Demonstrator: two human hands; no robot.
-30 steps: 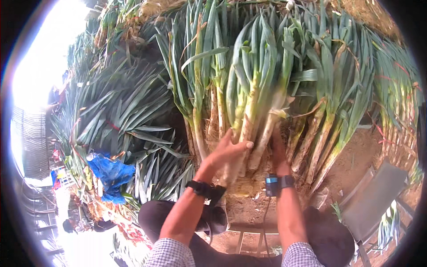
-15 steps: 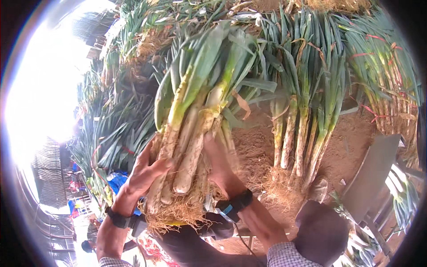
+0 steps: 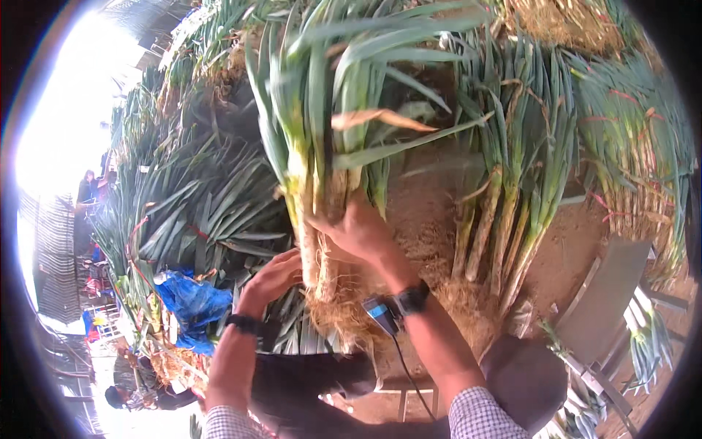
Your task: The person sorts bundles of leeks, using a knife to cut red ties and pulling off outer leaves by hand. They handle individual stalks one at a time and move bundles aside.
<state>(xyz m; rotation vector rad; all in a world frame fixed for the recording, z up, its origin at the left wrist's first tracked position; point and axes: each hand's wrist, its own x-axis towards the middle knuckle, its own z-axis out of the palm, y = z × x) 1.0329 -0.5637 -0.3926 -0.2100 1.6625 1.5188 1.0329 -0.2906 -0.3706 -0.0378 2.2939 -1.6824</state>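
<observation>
An upright bunch of leeks [image 3: 298, 164] stands in front of me, green leaves at the top and pale shafts with tangled roots at the bottom. Wrapped round the shafts from the right is my right hand [image 3: 358, 230], closed on them. My left hand [image 3: 276, 279] lies against the lower left side of the bunch, by the root end, its fingers stretched out and partly hidden. To the right, another leek bunch [image 3: 508, 212] leans on the soil with its roots toward me.
Piled leeks [image 3: 212, 190] spread along the left, near a crumpled blue sheet [image 3: 191, 307]. Red-tied leeks [image 3: 636, 157] stand far right. A grey panel [image 3: 607, 289] is at the right, above my dark-clothed knee [image 3: 525, 384]. Another person [image 3: 139, 395] is at lower left.
The bunch has swung more upright, its leaves sweeping upward. My right hand grips it from the right; my left hand has loosened from round the shafts to lie beside their lower end.
</observation>
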